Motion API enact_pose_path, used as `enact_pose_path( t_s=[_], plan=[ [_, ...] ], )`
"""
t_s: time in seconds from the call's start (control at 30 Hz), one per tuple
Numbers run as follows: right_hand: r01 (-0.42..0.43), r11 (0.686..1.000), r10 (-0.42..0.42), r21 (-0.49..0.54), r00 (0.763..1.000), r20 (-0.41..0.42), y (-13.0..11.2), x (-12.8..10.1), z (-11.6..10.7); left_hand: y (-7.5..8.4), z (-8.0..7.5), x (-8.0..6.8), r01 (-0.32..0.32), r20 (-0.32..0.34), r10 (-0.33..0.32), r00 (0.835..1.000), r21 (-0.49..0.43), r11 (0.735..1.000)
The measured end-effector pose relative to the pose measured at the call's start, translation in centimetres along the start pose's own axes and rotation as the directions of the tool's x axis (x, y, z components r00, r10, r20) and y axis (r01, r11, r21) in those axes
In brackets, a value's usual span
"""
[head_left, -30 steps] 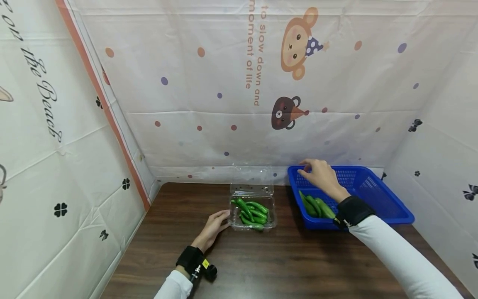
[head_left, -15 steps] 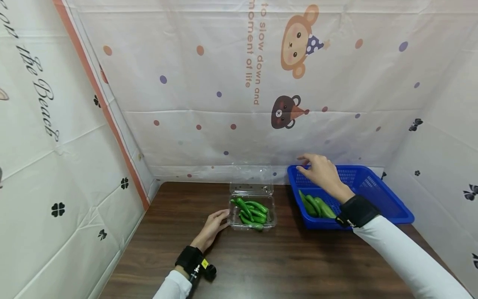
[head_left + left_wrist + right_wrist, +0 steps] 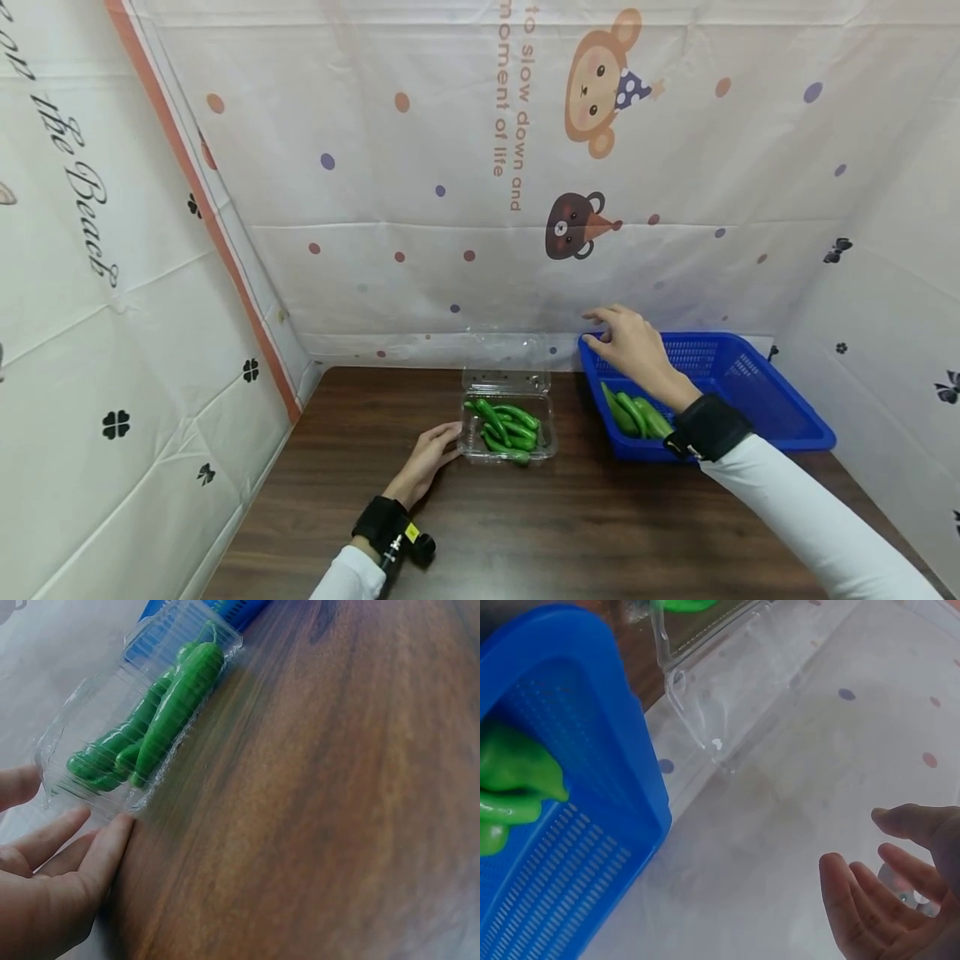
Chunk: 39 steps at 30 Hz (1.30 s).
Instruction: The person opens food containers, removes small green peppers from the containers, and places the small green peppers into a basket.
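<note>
A clear plastic clamshell box (image 3: pixel 468 450) stands on the table with its lid (image 3: pixel 507 350) raised at the back. Several green chili peppers (image 3: pixel 176 709) lie inside it. My left hand (image 3: pixel 426 458) has its fingertips at the box's left side, fingers extended, as the left wrist view shows. My right hand (image 3: pixel 633 346) hovers above the back left corner of a blue plastic basket (image 3: pixel 757 400). Its thumb and fingers are spread apart with nothing between them in the right wrist view. Several larger green peppers (image 3: pixel 633 414) lie in the basket's left end.
The brown wooden table (image 3: pixel 525 533) ends at a white printed cloth (image 3: pixel 390 292) hung behind it. More white cloth (image 3: pixel 885 358) bounds the right side, and another sheet the left. Each wrist wears a black strap (image 3: pixel 381 521).
My right hand has shifted slightly left and up over the basket's back corner. The left hand, the box and the peppers have stayed in place.
</note>
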State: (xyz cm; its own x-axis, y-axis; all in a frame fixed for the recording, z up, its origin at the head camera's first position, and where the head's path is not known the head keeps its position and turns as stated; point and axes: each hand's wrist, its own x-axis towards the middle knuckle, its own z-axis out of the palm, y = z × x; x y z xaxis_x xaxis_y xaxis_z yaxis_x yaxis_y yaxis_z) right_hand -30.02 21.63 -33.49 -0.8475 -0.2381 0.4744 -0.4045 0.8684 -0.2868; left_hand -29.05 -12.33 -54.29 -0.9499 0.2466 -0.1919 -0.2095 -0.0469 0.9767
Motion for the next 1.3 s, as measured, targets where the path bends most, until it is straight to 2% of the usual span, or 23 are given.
enact_pose_path(
  t_s=[0.23,0.47,1.0,1.3],
  plan=[
    [0.022,1.000,-0.022,0.022,1.000,0.006,-0.7,0.0,1.2,-0.2,-0.1,-0.2,0.002,0.004,-0.002,1.000,-0.021,1.000],
    [0.006,0.999,-0.007,0.035,0.999,0.035,-1.6,0.2,2.4,-0.1,0.0,-0.1,-0.002,0.003,0.003,1.000,-0.014,1.000],
    [0.073,0.997,-0.073,0.035,0.997,-0.009,-2.8,0.0,4.5,0.0,-0.2,0.1,0.001,-0.007,-0.001,1.000,-0.006,1.000],
    [0.070,0.996,-0.071,0.057,0.997,0.024,-3.3,-0.4,5.6,-0.1,-0.1,0.1,0.005,-0.001,-0.005,1.000,-0.011,1.000]
  ],
)
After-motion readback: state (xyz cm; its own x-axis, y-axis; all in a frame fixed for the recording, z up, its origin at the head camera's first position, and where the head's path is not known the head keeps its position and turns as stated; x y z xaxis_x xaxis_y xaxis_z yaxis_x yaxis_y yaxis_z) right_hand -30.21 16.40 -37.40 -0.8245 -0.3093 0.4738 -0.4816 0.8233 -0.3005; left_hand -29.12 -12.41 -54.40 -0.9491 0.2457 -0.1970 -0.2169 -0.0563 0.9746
